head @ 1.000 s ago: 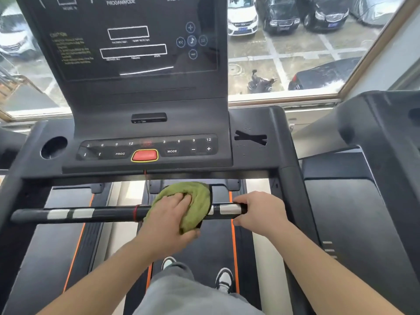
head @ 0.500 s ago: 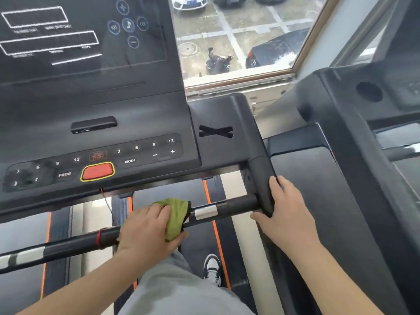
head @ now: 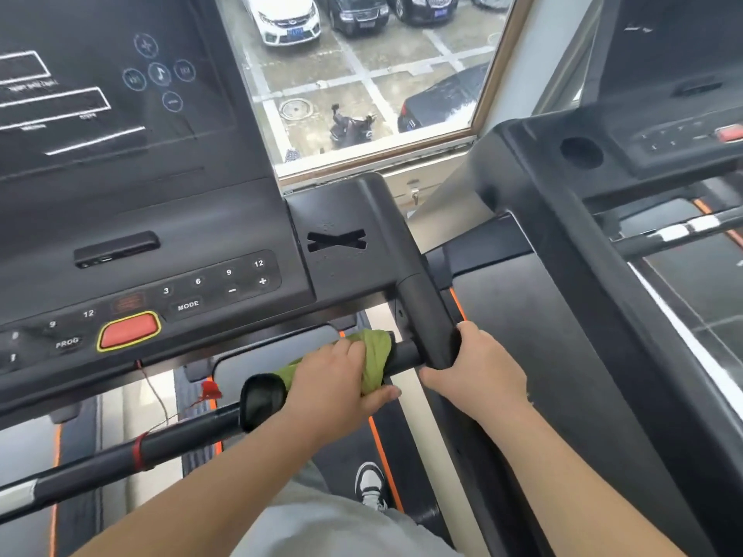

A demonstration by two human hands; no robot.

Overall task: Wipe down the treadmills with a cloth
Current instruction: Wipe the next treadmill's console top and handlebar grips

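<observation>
At the upper left of the frame stands the treadmill console (head: 132,219), dark, with white outlines on its screen; below it a red stop button (head: 128,330) sits in a yellow ring, with the keys PROG and MODE beside it. From the lower left a black crossbar (head: 120,456) runs up toward the centre, with a red band around it and a thin red cord hanging from the console near it. At the centre the left hand (head: 333,383) is closed around the green cloth (head: 374,361), which is wrapped over the crossbar near its right end. Just to the right, the right hand (head: 478,375) grips the black side handrail (head: 426,315) where the bar meets it. A white shoe (head: 372,486) shows on the belt below. At the right of the frame stands a second treadmill (head: 603,275), and a window (head: 362,74) above shows parked cars
</observation>
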